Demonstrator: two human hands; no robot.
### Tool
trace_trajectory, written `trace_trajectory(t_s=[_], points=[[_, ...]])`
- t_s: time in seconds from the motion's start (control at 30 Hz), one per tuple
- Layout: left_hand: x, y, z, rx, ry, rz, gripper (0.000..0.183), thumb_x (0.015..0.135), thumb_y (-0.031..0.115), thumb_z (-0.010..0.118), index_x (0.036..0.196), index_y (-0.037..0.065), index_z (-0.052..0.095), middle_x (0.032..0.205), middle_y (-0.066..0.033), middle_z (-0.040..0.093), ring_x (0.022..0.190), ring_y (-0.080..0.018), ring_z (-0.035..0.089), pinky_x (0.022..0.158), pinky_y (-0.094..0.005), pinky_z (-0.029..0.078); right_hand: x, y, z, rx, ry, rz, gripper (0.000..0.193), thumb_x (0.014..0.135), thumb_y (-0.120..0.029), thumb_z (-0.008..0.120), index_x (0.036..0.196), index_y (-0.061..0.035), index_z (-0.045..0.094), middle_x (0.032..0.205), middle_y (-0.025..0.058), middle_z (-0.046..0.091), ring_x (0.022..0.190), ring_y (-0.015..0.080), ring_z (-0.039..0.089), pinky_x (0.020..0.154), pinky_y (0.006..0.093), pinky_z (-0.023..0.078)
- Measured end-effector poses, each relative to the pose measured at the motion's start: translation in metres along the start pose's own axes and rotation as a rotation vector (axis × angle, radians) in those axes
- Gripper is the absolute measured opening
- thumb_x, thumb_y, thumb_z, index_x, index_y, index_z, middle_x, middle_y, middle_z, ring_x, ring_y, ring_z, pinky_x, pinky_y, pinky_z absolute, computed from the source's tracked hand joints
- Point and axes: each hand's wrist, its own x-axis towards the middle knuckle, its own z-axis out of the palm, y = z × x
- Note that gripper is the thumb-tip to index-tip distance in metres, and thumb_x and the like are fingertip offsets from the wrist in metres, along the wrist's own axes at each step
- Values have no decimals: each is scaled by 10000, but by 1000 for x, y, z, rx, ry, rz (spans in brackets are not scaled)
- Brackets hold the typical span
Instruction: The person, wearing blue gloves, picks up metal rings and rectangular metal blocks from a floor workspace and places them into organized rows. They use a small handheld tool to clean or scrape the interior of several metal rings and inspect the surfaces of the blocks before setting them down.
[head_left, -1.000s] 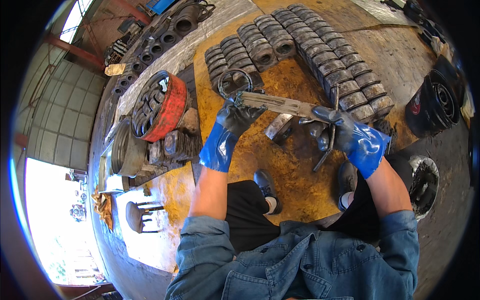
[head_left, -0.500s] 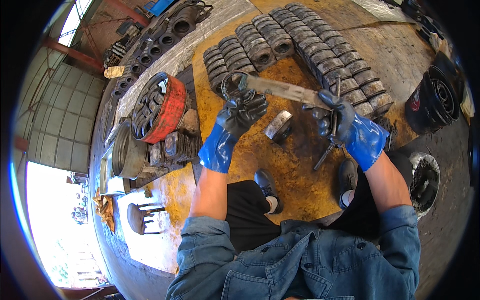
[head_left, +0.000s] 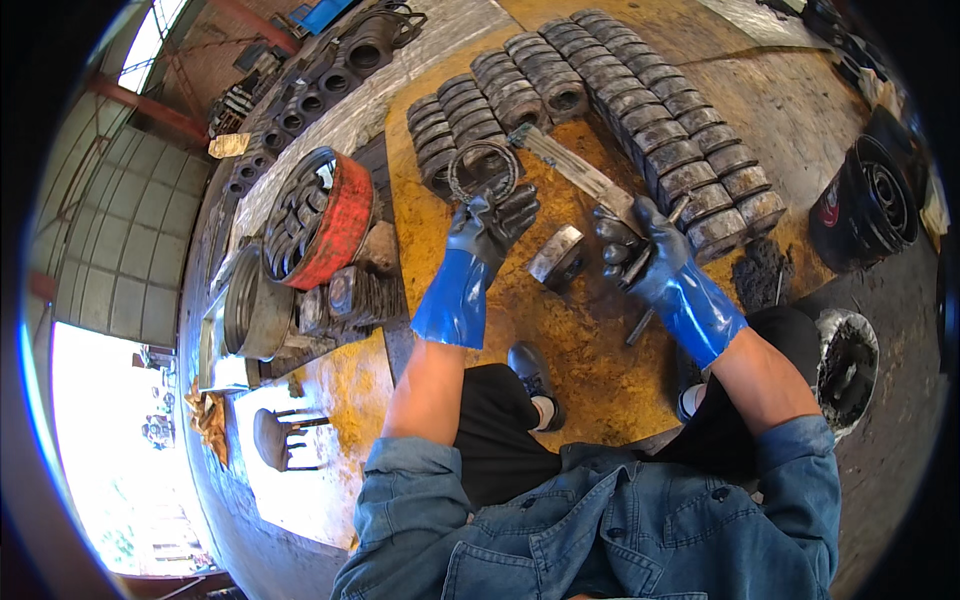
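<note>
My left hand (head_left: 490, 222), in a blue glove with a blackened palm, grips a thin dark ring (head_left: 456, 172) between thumb and fingers; some of its fingers stick out to the right. The ring stands up above the hand. My right hand (head_left: 640, 245), gloved the same way, is closed round a long, flat, pale grey stick (head_left: 580, 175). The stick's dark, bristle-like tip (head_left: 524, 135) points up and left, just right of the ring and apart from it. A thin metal rod (head_left: 640, 327) also passes through my right hand. Between the hands, a short metal cylinder (head_left: 557, 256) lies on the stained floor.
Rows of dark ring-shaped metal parts (head_left: 640, 110) lie beyond my hands. At left are a red drum (head_left: 345, 220) holding parts and a small stool (head_left: 272, 438). On the right stand a black bucket (head_left: 850, 215) and a round container of black grease (head_left: 868, 345).
My right hand has moved slightly left and down, and the stick has swung steeper, its tip rising off the ring. My left hand has shifted a little right, turning the ring's opening toward me.
</note>
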Motion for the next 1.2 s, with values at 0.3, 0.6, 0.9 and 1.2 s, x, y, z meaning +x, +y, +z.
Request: trace_trajectory(t_s=[0.3, 0.6, 0.9, 1.2], points=[[-9, -19, 2, 547, -9, 25, 304, 992, 104, 540, 1240, -68, 579, 1150, -194, 653, 962, -263, 686, 791, -319, 566, 2, 8, 5, -55, 81, -166, 412, 1000, -356, 505, 1206, -6, 574, 917, 162, 700, 686, 277, 697, 482, 360, 554], [8, -23, -47, 433, 34, 1, 283, 980, 71, 450, 1193, -12, 616, 953, -110, 696, 932, -212, 684, 670, -236, 513, -15, 8, 23, -206, -53, -148, 571, 829, -327, 708, 1223, 57, 556, 942, 187, 695, 617, 239, 678, 480, 328, 562], [-4, 11, -32, 425, 246, 94, 382, 983, 116, 483, 1357, 38, 470, 1263, -253, 610, 1040, -392, 668, 790, -448, 548, -24, -16, 9, -439, -238, -179, 652, 864, -486, 660, 1235, 38, 550, 933, 149, 690, 691, 199, 691, 499, 316, 576], [25, -1, -41, -8, 233, 100, 437, 995, 175, 329, 1334, -74, 447, 1275, -346, 529, 1122, -461, 594, 847, -498, 534, -33, -6, 30, -544, 71, -59, 503, 952, -447, 594, 1157, 10, 633, 825, 134, 712, 609, 176, 670, 480, 305, 548]])
